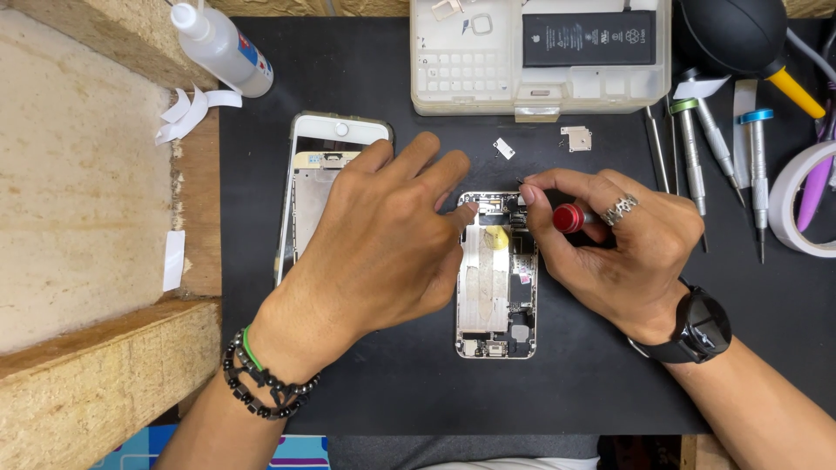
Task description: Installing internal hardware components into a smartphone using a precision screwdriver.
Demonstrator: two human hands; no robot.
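left hand [383, 244] flat on the opened phone body [496, 287], fingers loosely spread | right hand [618, 248] fingers pinching a red-capped screwdriver [570, 218] at its top edge | detached screen [326, 165] lying just left

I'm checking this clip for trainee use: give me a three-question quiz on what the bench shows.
1. True or false: the right hand holds a red-handled screwdriver over the top of the opened phone body.
2. Where does the detached screen panel lie?
A. left of the phone body, partly under the left hand
B. inside the plastic parts tray
C. on top of the tape roll
3. Fill in: the black phone battery rests in the ____.

Key
1. True.
2. A.
3. Parts tray, at the top of the black work mat.
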